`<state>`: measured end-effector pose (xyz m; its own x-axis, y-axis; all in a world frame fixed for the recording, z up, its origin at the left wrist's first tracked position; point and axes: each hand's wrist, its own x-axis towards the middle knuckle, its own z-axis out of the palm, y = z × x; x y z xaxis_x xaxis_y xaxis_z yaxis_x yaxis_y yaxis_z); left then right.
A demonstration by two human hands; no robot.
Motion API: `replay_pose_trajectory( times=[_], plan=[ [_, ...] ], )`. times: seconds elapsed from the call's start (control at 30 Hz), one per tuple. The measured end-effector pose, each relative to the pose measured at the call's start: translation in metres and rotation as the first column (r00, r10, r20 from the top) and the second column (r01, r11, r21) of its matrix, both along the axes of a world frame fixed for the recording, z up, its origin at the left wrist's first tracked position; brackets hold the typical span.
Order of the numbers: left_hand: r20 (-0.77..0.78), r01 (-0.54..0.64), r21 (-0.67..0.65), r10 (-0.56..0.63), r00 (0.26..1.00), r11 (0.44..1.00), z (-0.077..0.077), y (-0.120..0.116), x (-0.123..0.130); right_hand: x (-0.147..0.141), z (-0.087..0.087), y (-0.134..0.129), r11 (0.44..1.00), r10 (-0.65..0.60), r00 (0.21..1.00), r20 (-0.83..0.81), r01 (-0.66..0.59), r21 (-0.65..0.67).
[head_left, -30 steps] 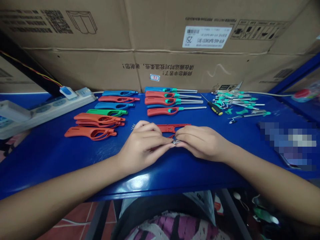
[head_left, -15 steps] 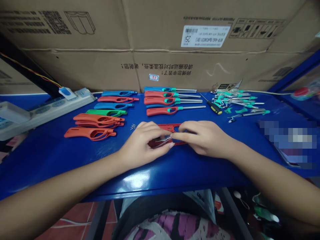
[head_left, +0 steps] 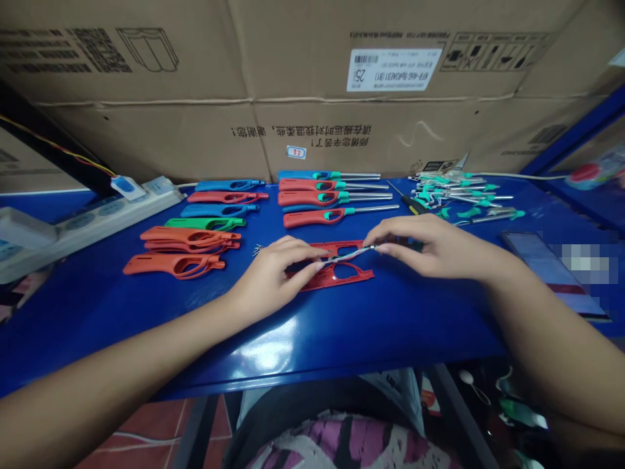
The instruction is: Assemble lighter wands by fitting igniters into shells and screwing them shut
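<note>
Two red lighter shell halves, an upper one [head_left: 336, 247] and a lower one [head_left: 359, 275], lie side by side on the blue table in front of me. Thin wires [head_left: 349, 256] stretch over them between my hands. My left hand [head_left: 276, 273] pinches the wires' left end between thumb and finger, its fingers covering the shells' left part. At the other end, my right hand [head_left: 432, 244] grips the wires near a small dark tip. Beside my left fingertips lie several small screws [head_left: 258, 249], partly hidden.
Orange, green, red and blue lighter shells [head_left: 170, 264] lie at left; lighters with metal tubes [head_left: 317, 217] stand in a row behind. Teal-and-metal inner parts [head_left: 459, 194] and a screwdriver [head_left: 415, 205] are at back right. A phone [head_left: 551, 273] and power strip [head_left: 92, 225] flank the table.
My right hand has moved right and away from my left, drawing the wires out straight. More of the lower red shell half shows now. The view has shifted slightly.
</note>
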<state>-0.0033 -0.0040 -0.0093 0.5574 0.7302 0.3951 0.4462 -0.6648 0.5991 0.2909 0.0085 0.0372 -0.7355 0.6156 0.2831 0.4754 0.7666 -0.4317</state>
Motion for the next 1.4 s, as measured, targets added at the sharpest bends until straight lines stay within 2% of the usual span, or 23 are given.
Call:
replay_pose_trajectory(
  times=[0.17,0.3,0.43,0.6,0.7,0.9,1.4],
  plan=[
    [-0.086,0.007,0.037,-0.004,0.996,0.999,0.0001,-0.0003,-0.0003,-0.0069,-0.0040,-0.0029,1.000,0.001,0.996,-0.087,-0.001,-0.003],
    [-0.077,0.037,0.018,-0.035,0.996,0.999,0.0018,-0.0003,0.0008,-0.0072,-0.0072,-0.0020,0.999,-0.023,0.990,-0.136,0.026,0.019],
    [-0.001,0.019,-0.047,-0.019,1.000,0.999,0.0013,0.0003,0.0011,-0.0051,-0.0050,-0.0013,1.000,-0.017,0.992,-0.122,0.017,-0.004],
    [0.036,-0.047,-0.136,0.052,0.998,0.990,-0.0005,0.0020,-0.0014,-0.0029,-0.0033,-0.0006,0.994,0.020,0.999,-0.038,-0.024,-0.108],
    [0.004,-0.054,-0.102,0.055,0.998,0.993,-0.0005,0.0026,-0.0032,-0.0012,-0.0043,0.0008,0.979,0.026,0.999,0.022,-0.021,-0.201],
    [-0.115,0.016,0.033,-0.012,0.993,0.999,0.0032,-0.0006,-0.0023,-0.0015,-0.0061,0.0017,0.929,-0.009,0.986,0.165,0.069,-0.363],
    [-0.096,0.061,0.093,-0.052,0.994,0.994,-0.0016,-0.0042,0.0024,-0.0001,-0.0058,0.0015,0.935,0.039,0.971,0.235,0.047,-0.352]
  ],
)
